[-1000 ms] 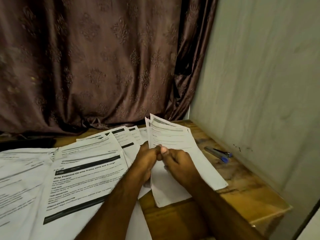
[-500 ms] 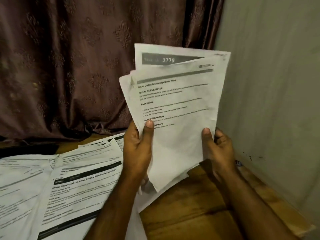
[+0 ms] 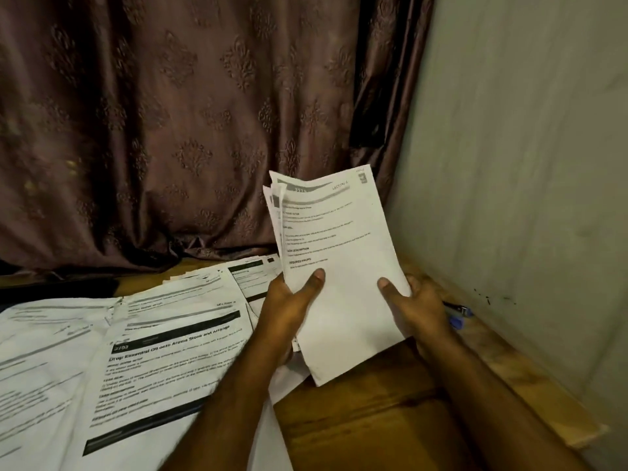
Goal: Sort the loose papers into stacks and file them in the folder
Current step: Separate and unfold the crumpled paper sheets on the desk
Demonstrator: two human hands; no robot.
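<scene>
I hold a small stack of printed papers (image 3: 339, 260) upright above the right part of the wooden table (image 3: 373, 413). My left hand (image 3: 289, 311) grips its left edge, thumb on the front sheet. My right hand (image 3: 414, 307) grips the right edge, thumb on the front as well. The sheets are nearly aligned, with a few corners sticking out at the top left. More loose papers (image 3: 142, 351) lie spread flat over the left half of the table, one with a dark header bar. No folder is in view.
A blue pen (image 3: 458, 314) lies on the table near the grey wall (image 3: 526, 198) on the right, partly behind my right hand. A brown patterned curtain (image 3: 170, 130) hangs behind the table. Bare wood shows at the front right.
Both hands picked the stack up off the table, raised it high, and have now lowered it and squared the sheets closer together.
</scene>
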